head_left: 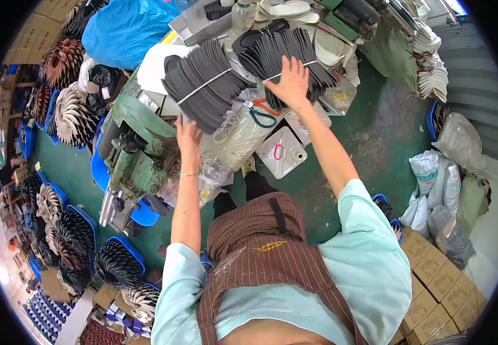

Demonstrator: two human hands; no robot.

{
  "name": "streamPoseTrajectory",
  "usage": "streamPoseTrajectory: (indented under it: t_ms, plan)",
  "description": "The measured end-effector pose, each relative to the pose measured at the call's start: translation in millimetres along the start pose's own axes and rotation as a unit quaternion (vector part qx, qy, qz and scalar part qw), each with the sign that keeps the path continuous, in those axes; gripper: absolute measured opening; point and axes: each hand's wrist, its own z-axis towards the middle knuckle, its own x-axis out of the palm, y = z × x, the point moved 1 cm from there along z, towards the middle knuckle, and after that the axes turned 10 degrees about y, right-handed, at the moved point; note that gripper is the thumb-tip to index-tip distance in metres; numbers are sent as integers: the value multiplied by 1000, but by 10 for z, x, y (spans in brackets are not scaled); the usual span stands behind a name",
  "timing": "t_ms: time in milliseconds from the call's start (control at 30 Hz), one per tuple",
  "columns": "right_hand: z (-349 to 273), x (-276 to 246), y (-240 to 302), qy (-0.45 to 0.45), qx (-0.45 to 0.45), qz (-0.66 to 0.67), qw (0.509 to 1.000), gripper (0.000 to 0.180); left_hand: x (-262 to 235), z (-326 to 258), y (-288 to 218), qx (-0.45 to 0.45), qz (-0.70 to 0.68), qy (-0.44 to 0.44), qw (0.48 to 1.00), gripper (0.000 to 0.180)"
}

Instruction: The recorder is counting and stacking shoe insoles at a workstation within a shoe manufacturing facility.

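Two bundles of dark grey, sole-shaped sheets lie side by side on the worktable [231, 150], each tied with a white band. At the lower left corner of the left bundle [200, 72], my left hand [188, 137] has its fingers extended and apart, close to or touching the edge. My right hand [292, 83] lies with spread fingers over the near side of the right bundle [280, 50]. Between the bundles' near ends are scissors [263, 113] with orange and blue handles. Loose white string [224, 133] curls beside them.
A green machine [145, 164] stands left of the table, and another green machine [355, 17] at the far right. Blue plastic sheeting [125, 31] is at the far left. A white container [281, 152] sits low by the table. Stacked cartons [435, 282] and sacks [433, 178] line the right.
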Motion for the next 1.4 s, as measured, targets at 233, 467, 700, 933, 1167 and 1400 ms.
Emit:
streamPoseTrajectory:
  t_ms: [233, 467, 700, 933, 1167, 1400]
  plan:
    - [201, 234, 52, 14, 116, -72, 991, 103, -215, -788, 441, -99, 168, 79, 978, 66]
    - [197, -385, -463, -94, 123, 106, 982, 83, -477, -1194, 449, -143, 148, 84, 975, 62]
    - [-347, -1134, -985, -43, 147, 609, 778, 89, 209, -1006, 277, -102, 155, 228, 956, 71]
    - [-1517, -1378, -377, 10, 42, 829, 558, 68, 1165, -998, -113, 51, 82, 288, 953, 95]
    - [-2278, -871, -25, 13, 93, 871, 482, 58, 889, -1096, -773, 237, 198, 227, 924, 93]
    - [-3017, -102, 868, 456, -39, 552, 697, 44, 849, -823, -1149, 393, 572, 302, 654, 76]
